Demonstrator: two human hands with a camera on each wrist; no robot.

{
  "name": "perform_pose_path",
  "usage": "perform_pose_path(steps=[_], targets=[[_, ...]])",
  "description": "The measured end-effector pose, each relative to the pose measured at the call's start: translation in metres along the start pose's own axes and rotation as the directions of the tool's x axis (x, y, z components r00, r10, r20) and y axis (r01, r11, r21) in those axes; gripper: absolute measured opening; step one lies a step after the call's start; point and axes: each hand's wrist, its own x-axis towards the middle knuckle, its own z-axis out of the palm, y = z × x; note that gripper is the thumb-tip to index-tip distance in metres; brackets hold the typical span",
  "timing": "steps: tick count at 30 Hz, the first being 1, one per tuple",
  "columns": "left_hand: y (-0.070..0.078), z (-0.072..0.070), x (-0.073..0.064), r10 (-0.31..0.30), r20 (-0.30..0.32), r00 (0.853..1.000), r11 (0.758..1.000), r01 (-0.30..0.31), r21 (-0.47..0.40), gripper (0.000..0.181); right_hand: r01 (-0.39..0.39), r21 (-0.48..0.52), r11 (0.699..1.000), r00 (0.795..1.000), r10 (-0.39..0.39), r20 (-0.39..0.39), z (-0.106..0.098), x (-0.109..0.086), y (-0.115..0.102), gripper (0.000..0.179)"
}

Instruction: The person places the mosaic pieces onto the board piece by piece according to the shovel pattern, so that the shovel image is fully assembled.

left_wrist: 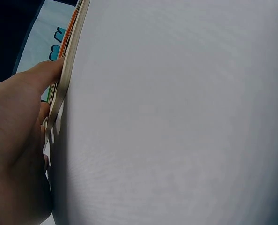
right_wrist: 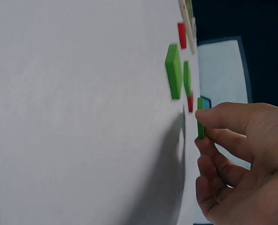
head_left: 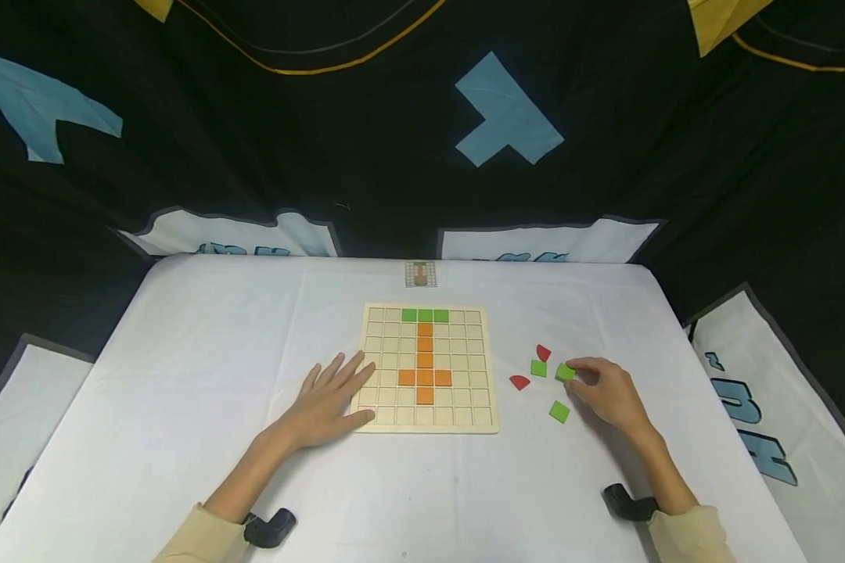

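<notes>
The grip of the right hand (head_left: 605, 391) was pinched tight, thumb and finger, on a small green square (head_left: 565, 372). In the head view, a second green square (head_left: 538, 368) lay near it at nine o'clock. A red wedge (head_left: 544, 353) sat at ten o'clock, just beside that second square. Another red wedge (head_left: 519, 382) lay a bit farther off, close to nine o'clock, and a third green square (head_left: 559, 412) lay at six o'clock.

The wooden board (head_left: 461, 419) was past those bits, at nine o'clock from the right hand. It lay flat and had a grid of little boxes. Three green squares (head_left: 426, 315) made a row at its twelve o'clock side. Seven orange squares (head_left: 425, 360) went down from there, five in a line and one on each side of the fourth.

The left hand (head_left: 320, 410) had its fingers apart. Its fingertips and thumb were on the board's edge, from about nine to eight o'clock.

A small picture card (head_left: 420, 274) lay at twelve o'clock from the board. The tabletop (head_left: 183, 375) was white, and a black curtain (head_left: 324, 156) hung behind it at twelve o'clock.
</notes>
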Motion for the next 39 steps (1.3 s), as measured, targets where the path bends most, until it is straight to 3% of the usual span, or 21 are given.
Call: perform_pose_path(steps=[8, 18, 28, 39], targets=[[0.0, 0.0, 0.001, -0.003, -0.002, 1.0, 1.0, 0.003, 0.001, 0.075, 0.126, 0.051, 0.991, 0.992, -0.126, -0.004, 0.014, 0.003, -0.021, 0.031], [-0.001, 0.001, 0.002, -0.004, 0.0, 1.0, 1.0, 0.004, 0.008, 0.076, 0.249, 0.141, 0.958, 0.966, -0.257, 0.038, 0.042, 0.007, -0.06, 0.032], [-0.002, 0.001, 0.001, 0.002, -0.004, 1.0, 1.0, -0.002, 0.01, 0.075, 0.267, 0.169, 0.949, 0.951, -0.288, 0.111, 0.074, 0.009, -0.092, 0.03], [-0.002, 0.002, 0.0, -0.005, -0.002, 1.0, 1.0, 0.005, 0.008, 0.075, 0.246, 0.152, 0.957, 0.946, -0.271, 0.177, 0.099, 0.008, -0.11, 0.029]])
